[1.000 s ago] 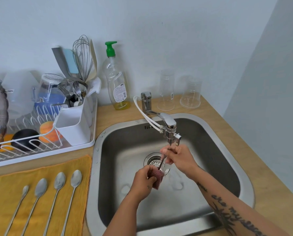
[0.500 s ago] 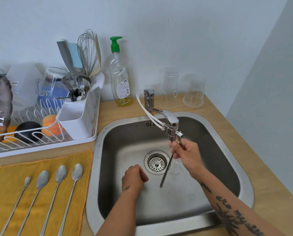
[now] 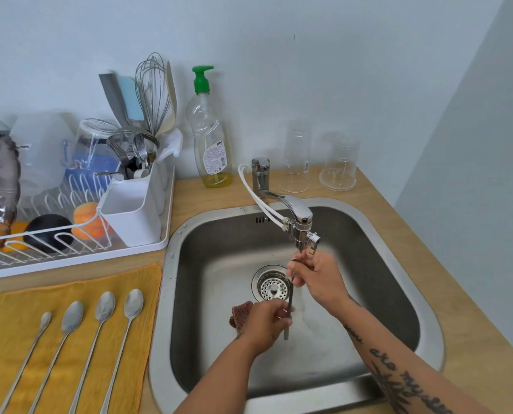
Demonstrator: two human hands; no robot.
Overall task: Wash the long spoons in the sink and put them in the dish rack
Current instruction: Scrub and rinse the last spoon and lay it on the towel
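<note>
While both hands grip it, the spoon (image 3: 290, 297) hangs upright.

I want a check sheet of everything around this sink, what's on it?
Surface: wooden counter, steel sink.
Job's things: four long spoons on the yellow cloth; one spoon held in the sink; dish rack on the left.
Clutter: soap bottle, two upturned glasses, red-brown scrubber.
Hands: right hand grips the spoon; left hand touches its handle.
Cables: white hose on the tap.
Surroundings: pale wall.
</note>
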